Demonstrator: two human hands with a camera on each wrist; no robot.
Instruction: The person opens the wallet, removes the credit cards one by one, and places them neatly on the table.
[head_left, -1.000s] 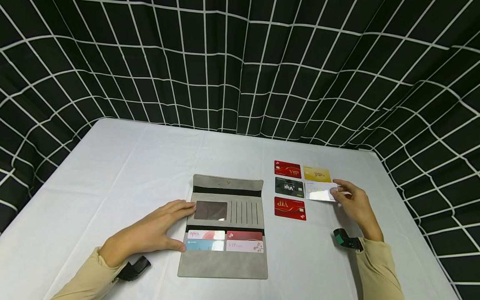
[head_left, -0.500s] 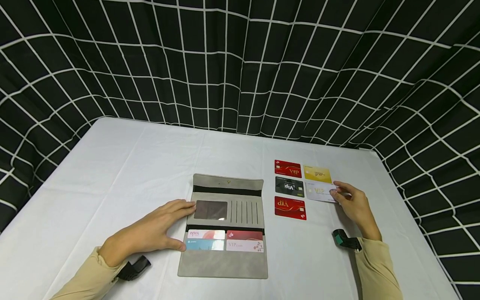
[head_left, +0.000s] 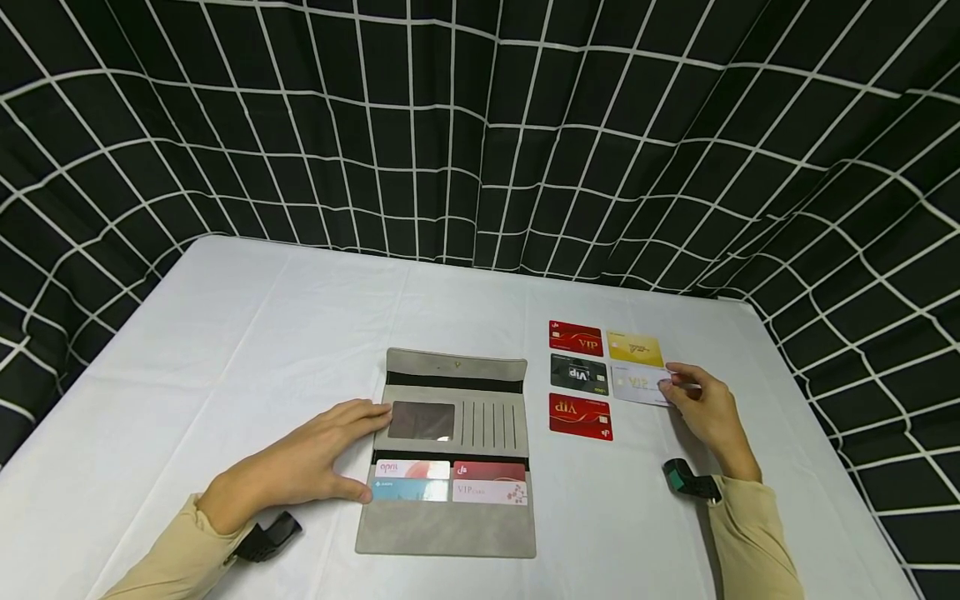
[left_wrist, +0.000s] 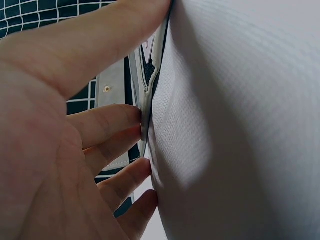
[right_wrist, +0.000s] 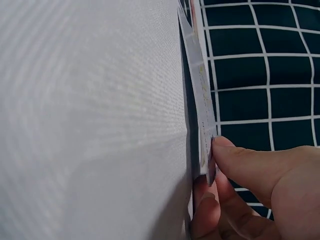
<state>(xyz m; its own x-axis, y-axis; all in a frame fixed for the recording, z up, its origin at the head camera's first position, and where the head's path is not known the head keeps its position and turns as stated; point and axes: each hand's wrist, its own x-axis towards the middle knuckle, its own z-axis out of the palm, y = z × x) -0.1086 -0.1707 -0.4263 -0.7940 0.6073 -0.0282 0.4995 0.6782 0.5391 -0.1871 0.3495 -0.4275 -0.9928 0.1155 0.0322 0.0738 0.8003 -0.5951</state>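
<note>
A grey wallet (head_left: 450, 450) lies unfolded on the white tablecloth (head_left: 262, 333), with several cards (head_left: 450, 482) tucked in its lower slots. My left hand (head_left: 352, 450) rests flat at the wallet's left edge, fingers straight; the left wrist view shows the fingers (left_wrist: 110, 125) against the wallet's edge (left_wrist: 146, 100). My right hand (head_left: 678, 385) pinches the right end of a silver VIP card (head_left: 636, 383). In the right wrist view, thumb and fingers (right_wrist: 235, 160) hold that card (right_wrist: 197, 90), its held end slightly off the cloth.
Beside the wallet lie a red VIP card (head_left: 575, 337), a gold card (head_left: 634, 347), a black card (head_left: 578, 373) and a second red card (head_left: 581, 416). A black curtain with a white grid (head_left: 480, 125) hangs behind and around the table.
The silver card, tilted and glaring a second ago, has been lowered nearly flat beside the black card. My right hand shifted slightly with it. The left hand has not moved.
</note>
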